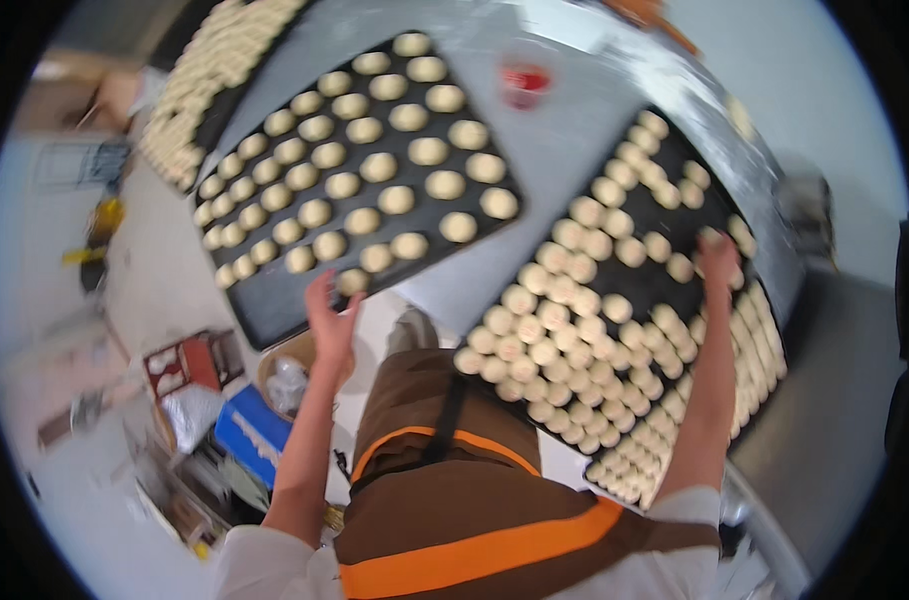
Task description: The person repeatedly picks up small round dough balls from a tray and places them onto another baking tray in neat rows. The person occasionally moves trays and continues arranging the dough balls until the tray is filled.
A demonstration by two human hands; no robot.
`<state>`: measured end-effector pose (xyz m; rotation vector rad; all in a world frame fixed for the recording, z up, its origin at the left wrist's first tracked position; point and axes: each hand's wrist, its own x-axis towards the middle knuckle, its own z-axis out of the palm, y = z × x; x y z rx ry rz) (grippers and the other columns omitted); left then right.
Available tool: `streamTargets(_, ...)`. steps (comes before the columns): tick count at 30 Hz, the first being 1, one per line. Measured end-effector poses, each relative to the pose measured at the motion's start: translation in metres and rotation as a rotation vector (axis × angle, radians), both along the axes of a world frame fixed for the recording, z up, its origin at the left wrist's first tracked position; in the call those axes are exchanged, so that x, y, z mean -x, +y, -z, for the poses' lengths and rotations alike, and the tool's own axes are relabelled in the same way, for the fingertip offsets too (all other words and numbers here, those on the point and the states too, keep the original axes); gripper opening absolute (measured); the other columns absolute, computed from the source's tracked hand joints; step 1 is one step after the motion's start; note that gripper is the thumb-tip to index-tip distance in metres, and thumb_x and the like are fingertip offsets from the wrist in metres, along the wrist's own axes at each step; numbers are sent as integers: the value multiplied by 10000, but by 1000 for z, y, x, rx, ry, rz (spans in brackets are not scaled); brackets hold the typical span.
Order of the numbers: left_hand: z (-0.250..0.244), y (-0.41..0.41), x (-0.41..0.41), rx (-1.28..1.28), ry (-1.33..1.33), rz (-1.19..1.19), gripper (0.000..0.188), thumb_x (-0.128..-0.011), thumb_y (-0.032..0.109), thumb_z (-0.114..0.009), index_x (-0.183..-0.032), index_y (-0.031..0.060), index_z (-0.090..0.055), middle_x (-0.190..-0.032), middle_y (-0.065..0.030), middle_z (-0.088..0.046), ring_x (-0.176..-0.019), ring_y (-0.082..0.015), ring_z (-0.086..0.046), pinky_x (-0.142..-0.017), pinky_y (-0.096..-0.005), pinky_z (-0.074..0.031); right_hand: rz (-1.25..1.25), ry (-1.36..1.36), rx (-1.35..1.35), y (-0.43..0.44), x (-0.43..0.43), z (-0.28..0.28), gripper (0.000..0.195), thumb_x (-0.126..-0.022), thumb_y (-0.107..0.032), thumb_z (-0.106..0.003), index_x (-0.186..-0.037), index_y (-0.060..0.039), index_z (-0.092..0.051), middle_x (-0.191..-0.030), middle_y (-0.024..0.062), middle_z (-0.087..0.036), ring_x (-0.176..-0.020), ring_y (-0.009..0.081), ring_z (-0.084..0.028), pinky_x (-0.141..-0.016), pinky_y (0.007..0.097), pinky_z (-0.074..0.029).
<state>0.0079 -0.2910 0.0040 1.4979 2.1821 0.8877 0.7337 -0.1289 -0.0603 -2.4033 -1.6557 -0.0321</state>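
Observation:
My left hand is at the near edge of a dark baking tray, its thumb and fingers spread apart. Just beyond those fingertips a round dough ball sits on the tray, where other balls lie spaced out in rows. Over a second dark tray on the right, my right hand has its fingers closed around a pale dough ball, slightly blurred. Dough balls crowd this tray's left and near parts, many touching, and some seem to carry faint reddish marks.
Both trays rest on a metal worktop. A blurred clear container with red contents stands beyond them. More small dough pieces fill a tray at far left and another at near right. Below left are a blue box and a cardboard box.

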Motion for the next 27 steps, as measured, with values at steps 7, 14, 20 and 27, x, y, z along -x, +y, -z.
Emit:
streamTargets(7,-112,1,-79,15,-503,315,735,-766,36,-801,-1420,75,-469,-1501,-135,-468,-1309,-283,-507,-1001,-384,-470,-94,1396,122,-67,321,-139,353,-916,-20,-653,-1267,-12,-612,-1135,46,-667,-963,114,-620,-863,259,-511)
streamTargets(14,-104,-29,-46,-44,-407,181,444,-789,31,-786,-1213,33,-654,-1203,-125,-679,-1148,-324,-627,-1015,-408,-473,-188,1911,793,-140,533,-140,411,-910,-135,-731,-1272,-11,-581,-1119,59,-667,-1041,121,-614,-881,261,-497)
streamTargets(20,-52,-21,57,14,-57,16,442,-744,38,-807,-1150,8,-636,-1084,-151,-651,-998,-367,-604,-903,-428,-498,-906,454,36,-73,587,-109,379,-742,-92,-765,-1098,-51,-642,-1092,105,-577,-1079,315,-532,-910,433,-444)
streamTargets(27,-12,-30,69,76,-167,68,486,-710,58,-824,-1159,17,-641,-1105,-167,-597,-1045,-370,-592,-896,-421,-506,-1076,183,254,-58,589,-92,494,-674,-138,-792,-1140,-45,-657,-1078,99,-608,-1112,283,-519,-999,443,-382)
